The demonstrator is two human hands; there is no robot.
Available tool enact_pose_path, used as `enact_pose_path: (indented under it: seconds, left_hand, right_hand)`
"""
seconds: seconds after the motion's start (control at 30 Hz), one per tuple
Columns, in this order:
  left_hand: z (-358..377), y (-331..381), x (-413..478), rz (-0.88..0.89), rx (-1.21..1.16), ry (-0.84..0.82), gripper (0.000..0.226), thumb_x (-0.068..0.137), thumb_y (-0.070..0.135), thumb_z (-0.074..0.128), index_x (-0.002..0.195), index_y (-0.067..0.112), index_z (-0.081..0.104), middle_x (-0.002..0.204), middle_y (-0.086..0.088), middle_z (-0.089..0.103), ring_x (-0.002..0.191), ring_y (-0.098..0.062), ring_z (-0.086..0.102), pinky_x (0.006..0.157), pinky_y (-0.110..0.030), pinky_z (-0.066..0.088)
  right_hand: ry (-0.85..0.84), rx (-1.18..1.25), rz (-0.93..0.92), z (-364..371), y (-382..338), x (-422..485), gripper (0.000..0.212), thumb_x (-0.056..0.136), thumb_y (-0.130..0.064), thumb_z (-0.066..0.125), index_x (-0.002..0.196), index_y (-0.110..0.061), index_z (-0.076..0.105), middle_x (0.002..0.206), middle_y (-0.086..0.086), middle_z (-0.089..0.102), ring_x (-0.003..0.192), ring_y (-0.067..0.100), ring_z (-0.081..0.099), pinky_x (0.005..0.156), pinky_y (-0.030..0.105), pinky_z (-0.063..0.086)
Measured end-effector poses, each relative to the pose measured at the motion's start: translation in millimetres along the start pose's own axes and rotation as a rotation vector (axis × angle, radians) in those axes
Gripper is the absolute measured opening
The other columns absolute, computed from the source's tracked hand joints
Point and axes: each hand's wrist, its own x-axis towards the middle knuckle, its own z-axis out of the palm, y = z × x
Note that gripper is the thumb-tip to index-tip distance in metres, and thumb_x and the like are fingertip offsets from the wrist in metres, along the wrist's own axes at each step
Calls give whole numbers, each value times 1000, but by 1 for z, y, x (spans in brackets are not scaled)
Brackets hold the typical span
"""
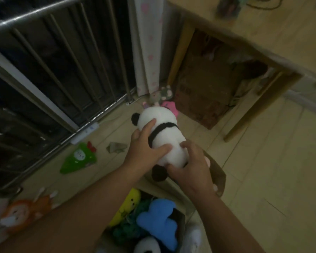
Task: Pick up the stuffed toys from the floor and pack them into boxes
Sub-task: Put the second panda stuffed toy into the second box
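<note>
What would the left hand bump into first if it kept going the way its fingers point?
The panda toy, which the left hand grips. Past it, probably the pink toy on the floor, though depth is hard to judge.

A lived-in room of a home, as seen on my remote feed: pale tiled floor point(263, 170), a floral curtain point(148, 42) hanging at 12 o'clock beside a barred metal railing point(62, 61) at 10 o'clock, and a wooden desk point(263, 28) at 2 o'clock. A power strip point(85, 133) lies along the railing's foot. A green plush point(78, 157) and an orange plush point(20, 214) lie at 8 o'clock; a cardboard box point(218, 173) of soft toys sits at 6 o'clock.
</note>
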Motion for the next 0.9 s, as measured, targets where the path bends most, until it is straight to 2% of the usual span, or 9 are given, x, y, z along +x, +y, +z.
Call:
enact_pose_path:
  seconds: [0.13,0.27,0.37,0.57,0.67,0.77,0.9]
  left_hand:
    - [19,-6,-12,27,14,-6,79,79,39,71,142,49,25,149,-3,22,131,-23,35,83,-24,39]
    - [50,-9,-17,28,37,21,78,78,38,72,142,46,28,149,-3,24,131,-22,37,84,-25,40]
    - [77,-2,-26,13,13,28,77,79,37,72,142,46,28,149,-1,24,125,-16,38,79,-22,40]
    - [99,21,-38,8,-32,49,77,79,35,72,140,48,28,148,0,23,115,-9,34,76,-17,40]
    - [96,34,-38,21,-44,69,77,78,36,73,140,48,29,148,-1,23,119,-12,37,79,-22,41]
    - [88,42,-37,34,-37,78,77,79,35,72,141,48,28,149,-1,21,128,-18,37,79,-20,40]
    - [77,38,-32,36,-19,82,78,79,35,72,142,46,27,151,-1,20,130,-21,36,77,-19,40]
  right_hand:
    - [8,0,39,-2,16,-17,64,68,-41,73,121,-39,37,110,-23,25,107,3,40,89,31,50]
    - [4,23,65,-11,44,-21,63,69,-40,71,122,-39,36,112,-20,32,106,4,43,86,28,51]
    - [-5,23,58,-25,67,-23,64,68,-38,71,122,-38,36,109,-21,28,108,6,47,88,31,52]
    - [-25,-19,29,-59,85,-21,64,65,-42,69,121,-39,37,121,-15,39,105,4,41,84,29,52]
    - [-23,-4,3,-67,80,-16,64,64,-43,70,119,-42,36,117,-16,39,103,7,45,80,31,53]
    - [-20,-15,-14,-70,72,-14,65,64,-45,70,119,-42,35,115,-19,35,104,8,45,79,32,53]
    - [-3,-6,-20,-63,62,-12,72,64,-48,70,124,-44,31,126,-15,38,109,9,45,83,35,54]
